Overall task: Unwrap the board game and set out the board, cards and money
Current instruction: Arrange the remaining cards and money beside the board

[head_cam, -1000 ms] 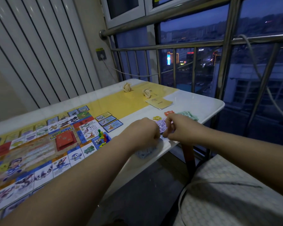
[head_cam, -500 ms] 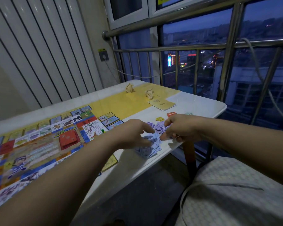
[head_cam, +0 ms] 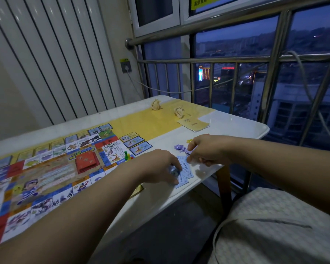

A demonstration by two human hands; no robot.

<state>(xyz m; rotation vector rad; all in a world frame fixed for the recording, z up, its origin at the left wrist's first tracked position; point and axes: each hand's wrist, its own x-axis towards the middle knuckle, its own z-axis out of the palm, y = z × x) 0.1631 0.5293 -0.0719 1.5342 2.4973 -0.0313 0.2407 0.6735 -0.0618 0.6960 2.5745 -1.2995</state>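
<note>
The right hand (head_cam: pixel 208 149) has its fingers curled in, thumb and forefinger pinching a small purple note (head_cam: pixel 190 150) just above the table (head_cam: pixel 236 126), near its front edge. The left hand (head_cam: pixel 160 166) is palm down, its fingers bent narrow around a few of the pale blue notes (head_cam: pixel 185 173); how many it holds is hidden. The remaining blue notes lie fanned and overlapping, thin paper slips right at the front edge between the two hands. Just beyond them is a little purple pile (head_cam: pixel 179 147) with jagged outlines, and a small yellow piece (head_cam: pixel 189 141) peeks out beside the right knuckles.

Toward the left end, the board (head_cam: pixel 46 168) lies flat and unfolded, a glossy sheet ringed with coloured picture squares and cartoon art at its centre. A red card stack (head_cam: pixel 87 161) sits on its middle. Small plastic pawns (head_cam: pixel 127 156), green, yellow and red, cluster on its near right corner. Three blue-bordered cards (head_cam: pixel 135 144) lie in a row just off that corner.

Toward the far right corner rests a tan folded booklet (head_cam: pixel 193 123), with two crumpled wrap scraps (head_cam: pixel 156 105) behind it. The tabletop is smooth white with a broad yellow band and rounded corners.
</note>
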